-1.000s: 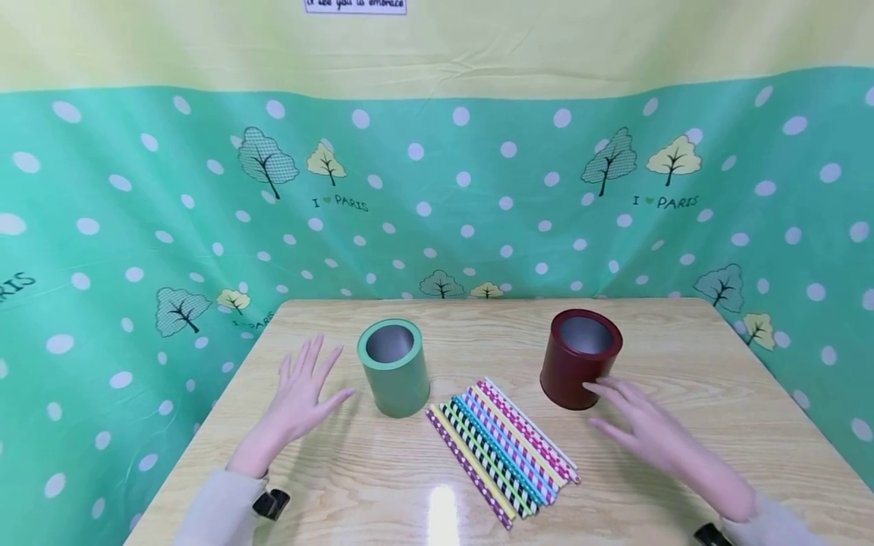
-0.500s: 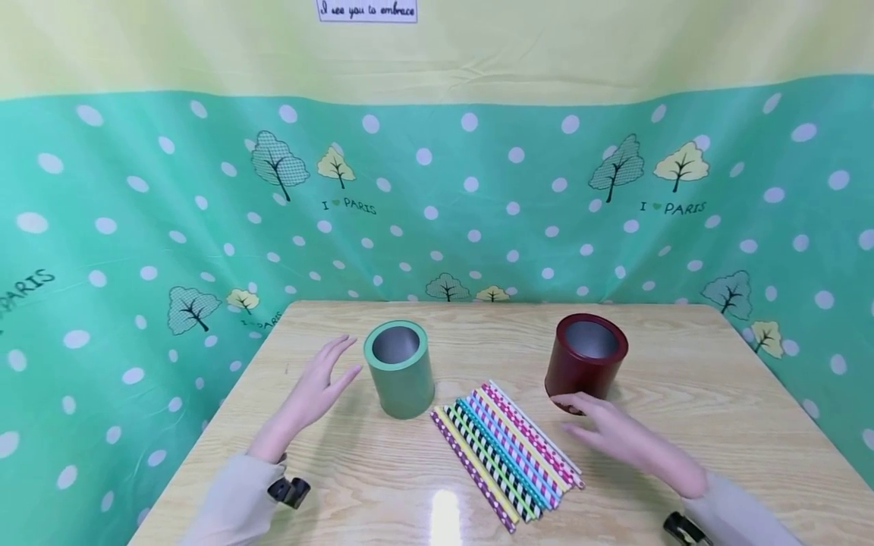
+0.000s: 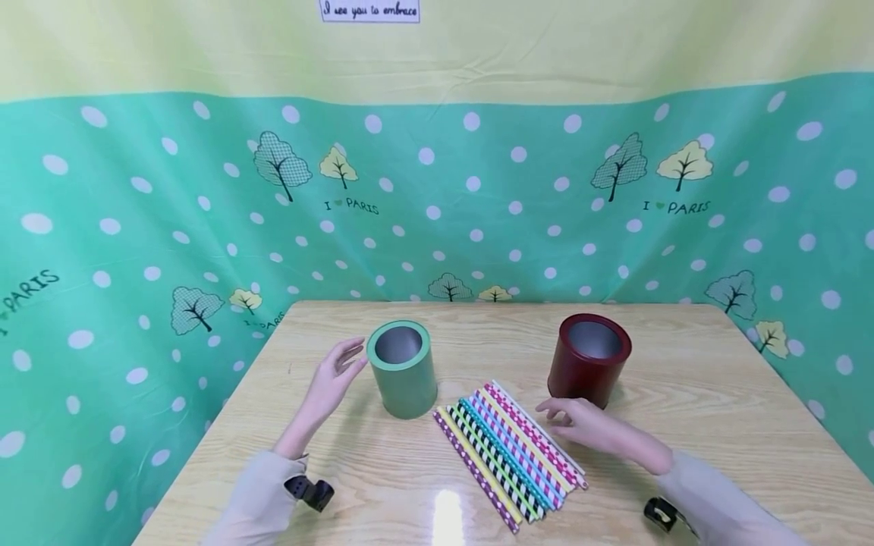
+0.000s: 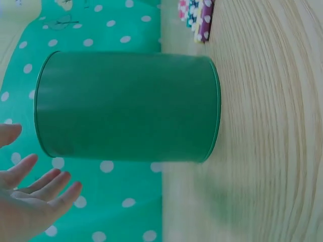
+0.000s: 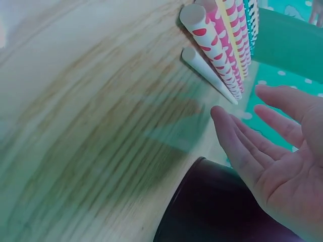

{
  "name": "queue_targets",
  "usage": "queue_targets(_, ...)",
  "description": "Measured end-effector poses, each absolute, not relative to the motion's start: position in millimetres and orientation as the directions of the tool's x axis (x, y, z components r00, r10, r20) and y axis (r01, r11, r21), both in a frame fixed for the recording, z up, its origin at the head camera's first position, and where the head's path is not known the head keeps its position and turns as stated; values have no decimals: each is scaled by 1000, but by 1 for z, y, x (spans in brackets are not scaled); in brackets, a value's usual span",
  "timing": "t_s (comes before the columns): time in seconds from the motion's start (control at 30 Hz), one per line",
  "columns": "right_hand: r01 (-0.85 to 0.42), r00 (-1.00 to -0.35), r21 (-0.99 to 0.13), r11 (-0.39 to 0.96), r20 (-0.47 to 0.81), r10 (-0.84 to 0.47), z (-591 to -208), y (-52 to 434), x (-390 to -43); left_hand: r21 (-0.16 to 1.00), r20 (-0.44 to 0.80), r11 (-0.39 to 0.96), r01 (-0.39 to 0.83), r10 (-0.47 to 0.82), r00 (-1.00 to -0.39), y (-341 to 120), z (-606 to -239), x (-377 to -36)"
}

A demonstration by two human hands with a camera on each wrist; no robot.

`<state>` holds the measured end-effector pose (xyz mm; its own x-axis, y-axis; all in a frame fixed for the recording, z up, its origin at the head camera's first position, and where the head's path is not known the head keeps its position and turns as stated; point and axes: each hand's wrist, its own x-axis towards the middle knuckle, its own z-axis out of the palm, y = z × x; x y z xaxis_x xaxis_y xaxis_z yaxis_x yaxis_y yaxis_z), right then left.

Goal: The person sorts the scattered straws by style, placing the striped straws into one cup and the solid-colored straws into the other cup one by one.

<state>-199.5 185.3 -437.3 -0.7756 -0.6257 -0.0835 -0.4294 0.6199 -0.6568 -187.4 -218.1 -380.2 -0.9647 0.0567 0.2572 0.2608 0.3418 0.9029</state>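
Neither grip holds anything. On the left, the left hand stands on edge with its fingers straight and loosely spread, palm turned toward the green can; the fingertips lie just beside the can's upper wall near the rim, and whether they touch it cannot be told. The green can stands upright on the bench, open mouth up, its inside grey and bare.

On the right, the right hand hovers low over the bench with relaxed, slightly bent fingers, its fingertips just above the far ends of the straws on their right edge. In the right wrist view the palm is open and faces the straws, with a gap between it and them. Just behind this hand stands the dark red can, upright and open-topped like the green one, near the hand.

The straws lie flat in a tight row between the two cans and nearer the person, running diagonally from the far left to the near right. They are patterned: purple with dots, yellow, black and white stripes, green, teal, blue, pink, and a plain white one on the outer right side.

Both arms wear pale sleeves. Behind the bench hangs a green dotted cloth printed with trees.
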Motion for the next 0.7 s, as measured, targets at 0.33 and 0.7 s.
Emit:
queue_targets(0.33,-474,-754,-625,620,-76,-653,-446,177,-209,979,165,116,168,32,-986,-225,-408,-205)
queue_targets(0.7,-400,-735,-722,564,-115,-669,-450,173,-212,987,156,30,157,19,-988,-218,-414,-205)
